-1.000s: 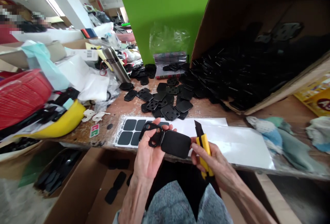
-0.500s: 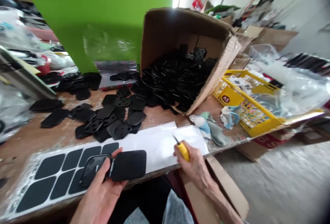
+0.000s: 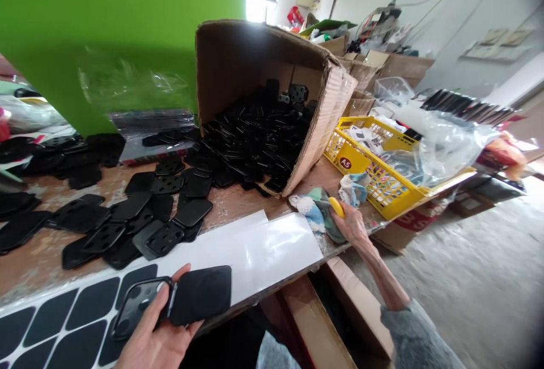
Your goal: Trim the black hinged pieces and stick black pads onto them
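Observation:
My left hand [image 3: 159,323] is closed around a black hinged compact case [image 3: 202,295], which lies unfolded with its two square halves side by side. The thumb rests near the hinge, over the recessed half. Far to the right, my right hand [image 3: 351,224] grips a yellow-handled pointed tool [image 3: 336,207]; its tip is not visible now. That hand is over crumpled rags [image 3: 317,210] at the table's front edge. Beneath the left hand is a white sheet of black rounded-square stickers [image 3: 93,302]. Blank white sheets [image 3: 272,255] lie between the hands.
Loose black case pieces [image 3: 127,207] are heaped on the table [image 3: 40,179]. A tipped cardboard box [image 3: 318,125] full of similar pieces stands behind. A yellow basket [image 3: 395,196] of bagged items is at the right. Below the edge sits an open carton [image 3: 361,306].
My right hand has moved right and away from me with the yellow-handled tool, from above the white sheets to the rags. My left hand still holds the unfolded case. The view has turned right.

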{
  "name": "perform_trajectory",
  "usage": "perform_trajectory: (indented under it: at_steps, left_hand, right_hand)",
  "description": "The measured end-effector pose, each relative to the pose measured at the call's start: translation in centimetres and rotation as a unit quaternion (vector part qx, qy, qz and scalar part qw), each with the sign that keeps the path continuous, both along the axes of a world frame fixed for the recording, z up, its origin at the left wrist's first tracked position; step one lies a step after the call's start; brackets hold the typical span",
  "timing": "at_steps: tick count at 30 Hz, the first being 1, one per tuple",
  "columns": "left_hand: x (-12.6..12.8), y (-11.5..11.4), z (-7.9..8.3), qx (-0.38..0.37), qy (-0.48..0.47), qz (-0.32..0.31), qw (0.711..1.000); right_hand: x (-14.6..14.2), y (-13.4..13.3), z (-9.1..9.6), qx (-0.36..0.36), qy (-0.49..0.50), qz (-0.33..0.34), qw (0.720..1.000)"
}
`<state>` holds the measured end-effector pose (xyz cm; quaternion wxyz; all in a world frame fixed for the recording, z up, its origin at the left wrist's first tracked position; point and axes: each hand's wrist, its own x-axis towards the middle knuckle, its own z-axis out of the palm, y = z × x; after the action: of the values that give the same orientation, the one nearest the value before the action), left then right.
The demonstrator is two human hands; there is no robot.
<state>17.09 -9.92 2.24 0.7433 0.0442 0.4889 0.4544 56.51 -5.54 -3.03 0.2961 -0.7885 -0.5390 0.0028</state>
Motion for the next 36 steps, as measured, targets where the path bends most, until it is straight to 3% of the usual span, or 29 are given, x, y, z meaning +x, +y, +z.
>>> perform_trajectory:
  at_steps: [6,10,15,20,26,30,33,36]
  left_hand:
    - [0.7,0.2,-0.1,0.046,0.082,0.007,0.996]
    - [1.5,0.4,-0.1,0.046,0.059,0.008,0.997]
    - [2.7,0.4,1.3,0.023,0.038,0.022,0.999]
    - [2.4,0.2,2.6,0.069,0.042,0.065,0.995]
    - [1.6,0.4,1.0,0.082,-0.003,0.074,0.994]
    - [2.0,0.8,0.6,0.101,-0.071,0.067,0.99]
    - [1.5,1.1,1.0,0.109,-0.089,0.055,0.989]
    - [0.3,1.0,1.1,0.119,-0.078,0.053,0.988]
  right_hand:
    - [2.6,-0.4,1.0,0.035,-0.012,-0.066,0.997]
    - [0.7,-1.2,2.2,0.055,-0.066,-0.006,0.996]
    - [-4.4,0.3,1.7,0.028,-0.11,0.138,0.984]
    - [-5.2,1.7,1.6,0.031,-0.121,0.154,0.98]
    - [-4.7,-0.6,6.1,0.109,-0.078,0.089,0.987]
    - [-8.5,-0.4,8.3,0.092,0.049,0.152,0.983]
    - [-11.6,1.3,7.5,0.022,0.116,0.257,0.959]
    - [-12.8,2.9,5.2,-0.027,-0.002,0.273,0.962]
